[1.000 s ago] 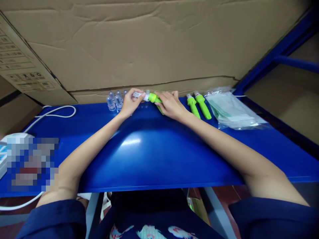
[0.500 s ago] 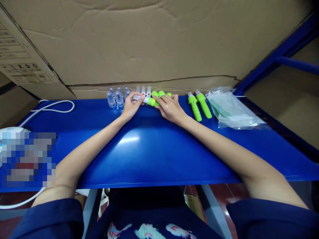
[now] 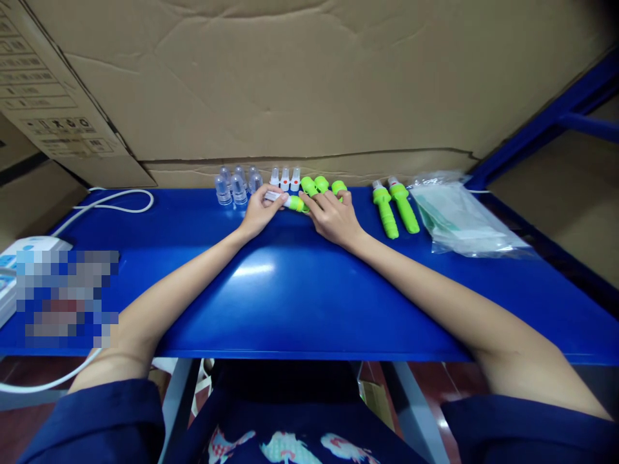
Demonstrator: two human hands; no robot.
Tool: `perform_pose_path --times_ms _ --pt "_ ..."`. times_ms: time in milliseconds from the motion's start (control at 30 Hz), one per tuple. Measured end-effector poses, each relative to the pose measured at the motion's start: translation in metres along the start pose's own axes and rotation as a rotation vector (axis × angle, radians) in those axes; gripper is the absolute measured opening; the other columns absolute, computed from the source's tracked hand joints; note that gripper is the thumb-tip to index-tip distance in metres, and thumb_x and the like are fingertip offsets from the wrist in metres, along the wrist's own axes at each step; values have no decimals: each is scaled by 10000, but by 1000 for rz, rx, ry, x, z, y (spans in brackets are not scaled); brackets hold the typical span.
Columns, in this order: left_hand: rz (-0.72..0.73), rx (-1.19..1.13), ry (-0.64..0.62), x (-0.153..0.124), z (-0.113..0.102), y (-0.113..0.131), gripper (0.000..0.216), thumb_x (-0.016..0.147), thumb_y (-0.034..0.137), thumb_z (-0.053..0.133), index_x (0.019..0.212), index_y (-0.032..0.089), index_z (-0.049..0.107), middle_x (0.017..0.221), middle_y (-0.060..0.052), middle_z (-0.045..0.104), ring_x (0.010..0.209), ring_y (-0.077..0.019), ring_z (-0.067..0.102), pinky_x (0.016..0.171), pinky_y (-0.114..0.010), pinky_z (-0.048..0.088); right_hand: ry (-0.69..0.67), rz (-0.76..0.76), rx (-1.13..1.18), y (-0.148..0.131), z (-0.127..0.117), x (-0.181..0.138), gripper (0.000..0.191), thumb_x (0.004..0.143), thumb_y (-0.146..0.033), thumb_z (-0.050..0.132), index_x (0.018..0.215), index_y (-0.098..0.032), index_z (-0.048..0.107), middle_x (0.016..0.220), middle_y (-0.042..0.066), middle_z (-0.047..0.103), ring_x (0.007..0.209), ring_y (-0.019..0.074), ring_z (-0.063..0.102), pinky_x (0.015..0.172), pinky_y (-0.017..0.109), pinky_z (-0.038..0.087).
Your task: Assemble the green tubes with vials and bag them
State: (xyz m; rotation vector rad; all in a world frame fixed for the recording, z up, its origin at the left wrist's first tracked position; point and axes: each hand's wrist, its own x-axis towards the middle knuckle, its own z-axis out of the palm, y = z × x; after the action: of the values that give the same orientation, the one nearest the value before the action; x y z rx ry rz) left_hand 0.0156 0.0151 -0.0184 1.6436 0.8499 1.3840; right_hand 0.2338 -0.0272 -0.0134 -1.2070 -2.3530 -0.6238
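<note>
Lime-green, the handle (image 3: 296, 204) sits over the table (image 3: 300, 296) in the right hand (image 3: 333, 218), fingers curled around it, while the left hand (image 3: 261, 211) pinches its white tip (image 3: 287, 200) — opposing grips, probably to keep both ends steady — with three similar tips (image 3: 285, 183) standing upright just behind, likely for easy reach

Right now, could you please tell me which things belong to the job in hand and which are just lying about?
Probably the job: held green-and-white piece; clear caps; white tips; green pieces; two tipped pieces.
Probably lying about: plastic bag; white cable; white box.
</note>
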Motion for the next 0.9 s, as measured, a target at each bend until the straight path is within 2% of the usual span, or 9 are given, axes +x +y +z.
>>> perform_pose_path --times_ms 233,433,533,733,900 --pt "61 102 -52 -3 1 0 401 833 526 803 928 175 633 821 0 656 695 -106 593 673 -230 506 10 -25 -14 -7 -2 -1 519 1079 -285 326 1503 -90 552 1143 203 724 1092 327 584 945 442 308" --pt "77 116 -87 -6 2 -1 415 983 591 594 1179 224 602 1003 -43 698 766 -144 682 711 -278 554 10 -19 -42 -7 -4 -1 512 1088 -308 336 1480 -68 563 1144 203 734 1074 310 587 943 425 290" --pt "44 75 -111 -4 2 -3 402 1033 587 501 1238 247 565 1032 -47 712 777 -157 723 695 -283 555 5 -23 -50 -7 -5 -1 511 1093 -305 330 1478 -65 563 1176 206 730 1078 307 588 940 423 283" --pt "14 52 -114 -3 2 -2 338 1046 520 527 1217 230 560 883 -9 706 759 -152 740 669 -253 532 14 -24 -41 -8 -3 -1 510 1081 -297 356 1494 -64 546 1253 219 710 1100 311 593 967 437 284" --pt "-2 51 -107 -6 4 4 265 1035 443 577 1178 220 566 810 11 701 738 -139 732 659 -235 518 18 -105 -17 -6 -1 -2 557 1028 -145 381 1575 -181 481 1478 184 611 1192 301 603 999 451 301"
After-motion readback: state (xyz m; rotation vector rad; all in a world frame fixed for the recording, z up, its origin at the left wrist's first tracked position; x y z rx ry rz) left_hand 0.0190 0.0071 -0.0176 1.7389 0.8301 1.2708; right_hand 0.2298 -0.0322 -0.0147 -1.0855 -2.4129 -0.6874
